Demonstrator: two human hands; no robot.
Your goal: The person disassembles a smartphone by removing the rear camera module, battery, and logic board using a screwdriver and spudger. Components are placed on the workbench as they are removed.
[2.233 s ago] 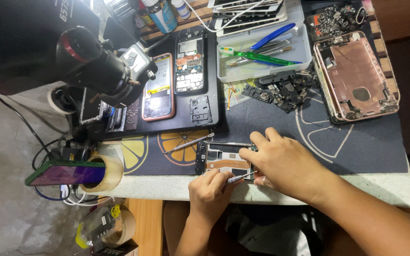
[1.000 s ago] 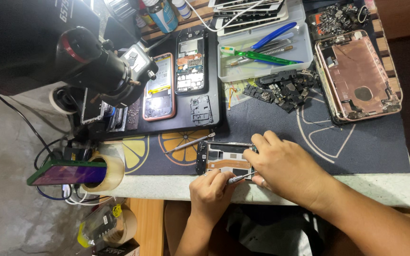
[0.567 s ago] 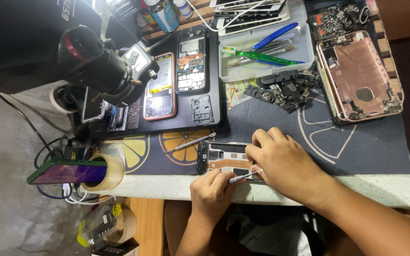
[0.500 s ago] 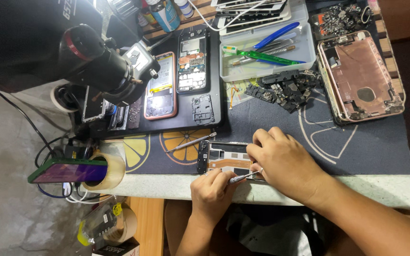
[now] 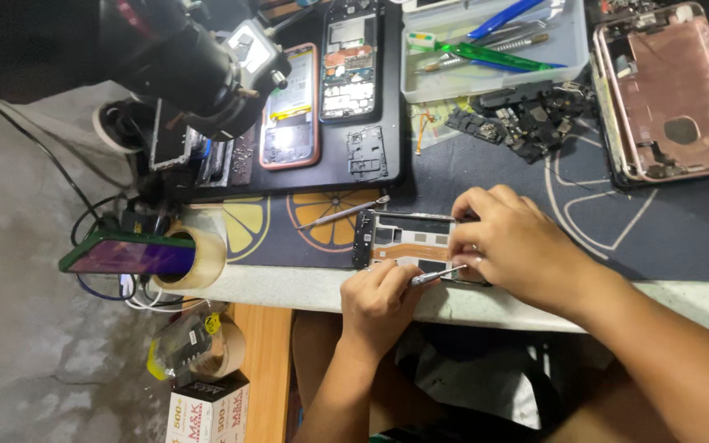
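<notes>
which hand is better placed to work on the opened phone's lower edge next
Left, probably. The left hand grips the thin metal tool, its tip at the opened phone; the right hand is busy steadying that phone.

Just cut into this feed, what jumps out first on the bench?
Both hands work at the bench's near edge: the left hand holds a thin metal tool against an opened phone frame, steadied by the right hand. A pink-gold phone housing lies far right; a black microscope looms upper left.
</notes>
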